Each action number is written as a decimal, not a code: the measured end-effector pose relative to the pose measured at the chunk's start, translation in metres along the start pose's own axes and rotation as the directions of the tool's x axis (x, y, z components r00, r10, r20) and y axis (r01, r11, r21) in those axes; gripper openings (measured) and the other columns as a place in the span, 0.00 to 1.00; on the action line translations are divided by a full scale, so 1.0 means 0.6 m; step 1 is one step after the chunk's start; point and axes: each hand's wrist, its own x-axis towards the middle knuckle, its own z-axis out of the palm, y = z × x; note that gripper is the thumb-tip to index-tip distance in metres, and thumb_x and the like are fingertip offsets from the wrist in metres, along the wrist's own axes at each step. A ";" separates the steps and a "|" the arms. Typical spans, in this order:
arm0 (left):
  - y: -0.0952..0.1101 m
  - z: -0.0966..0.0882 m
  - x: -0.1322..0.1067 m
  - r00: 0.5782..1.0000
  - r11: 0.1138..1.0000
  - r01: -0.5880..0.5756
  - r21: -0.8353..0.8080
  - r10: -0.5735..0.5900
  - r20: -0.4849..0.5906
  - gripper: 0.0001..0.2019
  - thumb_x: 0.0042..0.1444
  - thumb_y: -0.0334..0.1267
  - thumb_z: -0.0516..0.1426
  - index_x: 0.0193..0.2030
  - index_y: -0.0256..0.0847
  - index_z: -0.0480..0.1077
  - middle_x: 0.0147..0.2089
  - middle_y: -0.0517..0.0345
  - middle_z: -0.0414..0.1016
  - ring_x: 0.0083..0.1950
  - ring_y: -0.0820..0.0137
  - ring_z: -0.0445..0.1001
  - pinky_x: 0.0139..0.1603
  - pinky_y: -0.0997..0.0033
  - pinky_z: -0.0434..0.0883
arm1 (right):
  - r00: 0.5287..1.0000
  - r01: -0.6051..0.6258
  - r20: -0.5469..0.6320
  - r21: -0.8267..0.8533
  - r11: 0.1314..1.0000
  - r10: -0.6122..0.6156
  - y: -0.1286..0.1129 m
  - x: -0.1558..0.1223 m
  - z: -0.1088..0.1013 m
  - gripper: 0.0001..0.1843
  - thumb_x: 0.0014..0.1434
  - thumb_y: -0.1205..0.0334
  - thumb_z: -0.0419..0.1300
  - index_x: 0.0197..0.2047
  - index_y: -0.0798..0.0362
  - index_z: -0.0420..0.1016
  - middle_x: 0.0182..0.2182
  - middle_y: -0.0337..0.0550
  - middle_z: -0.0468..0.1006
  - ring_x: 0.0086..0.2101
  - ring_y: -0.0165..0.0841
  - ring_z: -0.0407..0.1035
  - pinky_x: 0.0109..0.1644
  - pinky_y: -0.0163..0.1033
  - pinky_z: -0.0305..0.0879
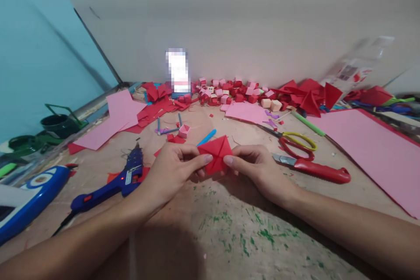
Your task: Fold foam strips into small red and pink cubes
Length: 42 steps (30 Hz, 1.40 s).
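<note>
Both hands meet mid-table on a folded red paper piece [215, 154], creases crossing on its face. Left hand [170, 170] pinches its left edge, thumb on top, fingers curled under. Right hand [257, 167] does the same on the right edge, thumb tip on the paper, other fingers tucked beneath. The piece is held just above the table [229, 227], not lying flat as far as I can tell

Around it:
- blue glue gun [111, 181] left of the left hand, lying on the table
- red-handled scissors [297, 142] with yellow inner loop right of the right hand, a red-handled cutter [315, 169] just in front of them
- blue stick [206, 137] just behind the paper, small pink cube [184, 131] near it
- large pink sheet [370, 153] far right, another pink sheet [111, 124] back left
- row of small red and pink cubes [229, 92] along the wall, red folded scraps [308, 94] to their right
- green marks on the table surface near the forearms
</note>
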 end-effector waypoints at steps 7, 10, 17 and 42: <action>0.000 0.002 0.000 0.999 0.999 0.038 0.003 -0.038 0.039 0.17 0.57 0.46 0.66 0.23 0.37 0.75 0.24 0.59 0.75 0.28 0.71 0.72 0.30 0.74 0.66 | 0.991 -0.079 0.118 0.126 0.989 0.064 0.006 0.004 0.004 0.22 0.53 0.44 0.72 0.28 0.57 0.82 0.23 0.43 0.82 0.25 0.31 0.74 0.33 0.37 0.71; -0.003 0.003 0.003 0.988 0.997 0.072 -0.029 -0.068 0.136 0.17 0.57 0.48 0.66 0.25 0.36 0.77 0.26 0.57 0.76 0.28 0.72 0.71 0.30 0.74 0.65 | 0.996 -0.083 0.054 0.218 0.972 0.073 0.008 0.008 0.005 0.24 0.50 0.42 0.74 0.27 0.57 0.81 0.22 0.41 0.81 0.23 0.31 0.74 0.32 0.37 0.72; -0.006 0.006 -0.004 0.995 0.998 0.036 0.042 -0.039 0.092 0.15 0.55 0.46 0.65 0.27 0.36 0.79 0.26 0.54 0.78 0.28 0.69 0.72 0.32 0.72 0.67 | 0.992 -0.015 0.124 0.176 0.984 -0.007 0.002 0.007 0.004 0.18 0.55 0.48 0.72 0.30 0.56 0.82 0.24 0.41 0.82 0.24 0.30 0.73 0.32 0.35 0.70; -0.023 0.017 0.008 0.997 1.000 -0.022 -0.002 0.022 0.073 0.22 0.49 0.58 0.64 0.24 0.39 0.69 0.21 0.61 0.69 0.25 0.69 0.66 0.29 0.70 0.60 | 0.997 0.077 0.016 0.113 0.991 -0.079 0.010 0.009 0.022 0.19 0.50 0.46 0.70 0.24 0.56 0.82 0.21 0.41 0.78 0.24 0.32 0.68 0.31 0.36 0.61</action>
